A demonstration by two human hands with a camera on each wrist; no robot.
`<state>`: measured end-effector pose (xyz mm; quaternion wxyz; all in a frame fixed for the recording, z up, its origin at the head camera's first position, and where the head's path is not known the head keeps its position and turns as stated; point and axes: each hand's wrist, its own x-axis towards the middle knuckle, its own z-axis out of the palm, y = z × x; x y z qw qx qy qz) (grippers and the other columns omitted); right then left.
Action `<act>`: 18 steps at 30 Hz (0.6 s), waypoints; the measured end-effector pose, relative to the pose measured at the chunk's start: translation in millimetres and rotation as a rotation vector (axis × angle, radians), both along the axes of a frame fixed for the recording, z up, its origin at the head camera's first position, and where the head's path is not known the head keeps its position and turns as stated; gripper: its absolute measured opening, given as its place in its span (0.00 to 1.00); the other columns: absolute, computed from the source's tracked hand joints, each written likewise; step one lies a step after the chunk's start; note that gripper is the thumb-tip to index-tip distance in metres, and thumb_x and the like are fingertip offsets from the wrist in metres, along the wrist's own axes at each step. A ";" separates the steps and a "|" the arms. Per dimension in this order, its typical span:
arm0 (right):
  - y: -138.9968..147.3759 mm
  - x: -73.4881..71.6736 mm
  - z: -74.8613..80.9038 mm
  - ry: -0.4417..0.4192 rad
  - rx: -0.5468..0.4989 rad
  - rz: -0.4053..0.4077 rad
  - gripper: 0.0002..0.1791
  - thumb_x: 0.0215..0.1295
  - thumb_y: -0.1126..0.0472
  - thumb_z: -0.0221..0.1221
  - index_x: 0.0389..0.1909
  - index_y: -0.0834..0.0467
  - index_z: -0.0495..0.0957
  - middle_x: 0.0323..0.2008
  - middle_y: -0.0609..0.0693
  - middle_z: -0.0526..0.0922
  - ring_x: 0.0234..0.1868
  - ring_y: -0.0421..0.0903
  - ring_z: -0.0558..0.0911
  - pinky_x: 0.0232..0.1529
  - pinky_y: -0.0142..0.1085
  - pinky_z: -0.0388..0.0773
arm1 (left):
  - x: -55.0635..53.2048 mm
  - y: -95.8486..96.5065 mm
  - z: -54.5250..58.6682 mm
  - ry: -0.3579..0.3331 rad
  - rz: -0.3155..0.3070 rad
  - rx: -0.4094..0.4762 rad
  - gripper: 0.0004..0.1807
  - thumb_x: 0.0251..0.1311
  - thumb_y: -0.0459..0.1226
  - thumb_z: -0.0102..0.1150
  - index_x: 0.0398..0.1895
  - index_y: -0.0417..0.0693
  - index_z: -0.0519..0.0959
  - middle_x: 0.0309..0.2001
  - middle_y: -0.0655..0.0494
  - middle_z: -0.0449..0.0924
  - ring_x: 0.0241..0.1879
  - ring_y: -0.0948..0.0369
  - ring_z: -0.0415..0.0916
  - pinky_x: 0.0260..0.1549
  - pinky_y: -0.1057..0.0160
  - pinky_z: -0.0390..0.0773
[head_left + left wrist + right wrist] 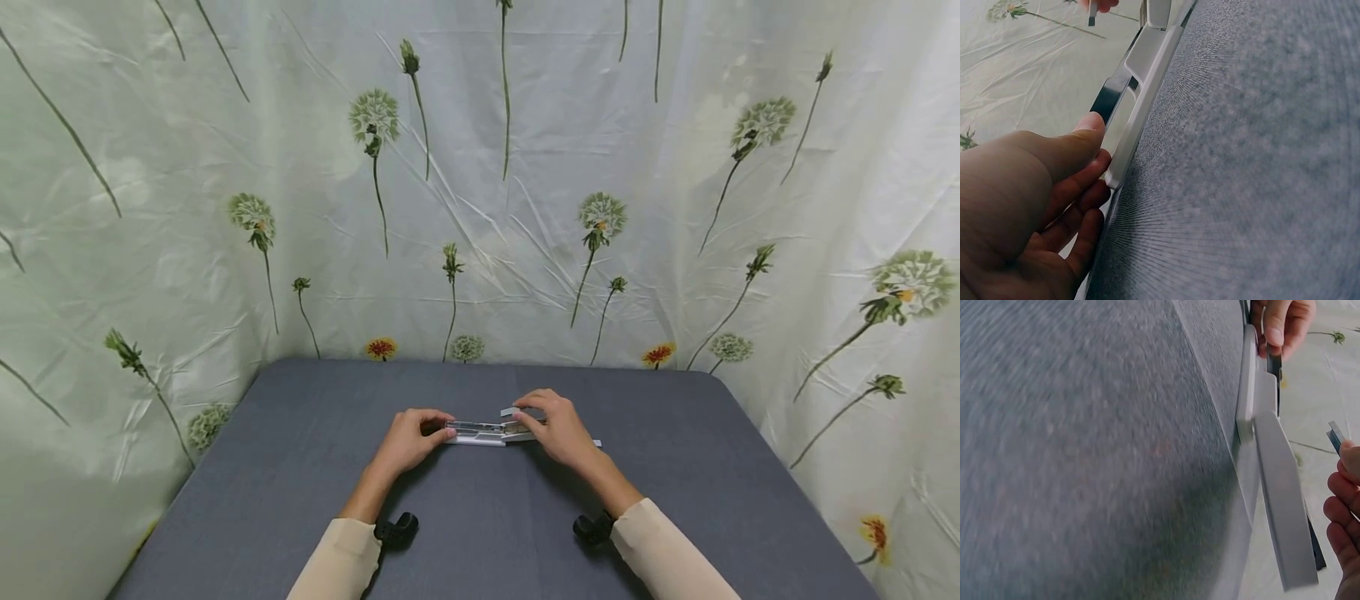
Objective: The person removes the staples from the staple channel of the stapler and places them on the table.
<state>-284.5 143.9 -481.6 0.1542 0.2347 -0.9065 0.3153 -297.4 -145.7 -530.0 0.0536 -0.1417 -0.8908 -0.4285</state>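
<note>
A white and silver stapler (pixel 476 440) lies swung open across the dark grey table, its long top cover (pixel 1282 500) folded out to the right. My left hand (pixel 408 437) pinches the stapler's left end. In the left wrist view its thumb (pixel 1088 128) lies on the dark metal rail (pixel 1109 97), with fingertips against the white base (pixel 1129 144). Above the opened stapler, my right hand (pixel 557 427) pinches a short silver strip of staples (pixel 1335 434) between thumb and fingers, apart from the stapler. The right hand partly hides the cover in the head view.
The grey cloth-covered table (pixel 337 400) stretches around both hands. Behind and beside it hangs a pale curtain (pixel 480 208) printed with dandelions. A black wrist mount (pixel 397 531) sits on the left wrist and another mount (pixel 592 529) on the right.
</note>
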 end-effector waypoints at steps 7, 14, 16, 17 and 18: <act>15.5 5.5 0.3 0.027 -0.024 -0.022 0.09 0.67 0.57 0.68 0.45 0.53 0.89 0.45 0.47 0.88 0.51 0.49 0.85 0.50 0.50 0.82 | 1.7 0.6 -1.9 -0.013 -0.007 -0.009 0.09 0.61 0.46 0.73 0.44 0.65 0.90 0.42 0.66 0.89 0.46 0.62 0.85 0.50 0.53 0.81; 33.2 3.5 -2.4 0.082 -0.059 -0.021 0.09 0.66 0.57 0.69 0.45 0.54 0.89 0.44 0.47 0.88 0.48 0.49 0.85 0.47 0.52 0.82 | 1.0 0.0 -1.4 -0.012 -0.002 0.007 0.08 0.61 0.45 0.73 0.43 0.64 0.90 0.42 0.66 0.89 0.45 0.63 0.85 0.49 0.53 0.82; 38.0 3.5 -1.9 0.088 -0.063 -0.029 0.09 0.66 0.57 0.70 0.45 0.53 0.89 0.44 0.46 0.88 0.48 0.49 0.85 0.48 0.51 0.82 | 0.4 -0.2 -1.3 -0.013 0.000 0.009 0.08 0.61 0.45 0.73 0.43 0.64 0.90 0.42 0.66 0.89 0.45 0.63 0.85 0.49 0.53 0.81; 40.5 3.5 -1.4 0.088 -0.066 -0.035 0.09 0.66 0.58 0.70 0.45 0.53 0.90 0.44 0.46 0.88 0.48 0.49 0.85 0.48 0.51 0.82 | 0.0 -0.5 -1.3 -0.012 0.000 0.009 0.08 0.61 0.45 0.73 0.43 0.65 0.90 0.42 0.66 0.89 0.45 0.63 0.85 0.49 0.53 0.81; 42.9 3.4 -0.9 0.089 -0.065 -0.040 0.09 0.65 0.58 0.70 0.45 0.53 0.90 0.44 0.46 0.88 0.48 0.48 0.86 0.48 0.50 0.82 | -0.3 -0.7 -1.3 -0.012 0.000 0.009 0.08 0.61 0.46 0.73 0.43 0.65 0.90 0.42 0.66 0.89 0.45 0.64 0.85 0.49 0.53 0.81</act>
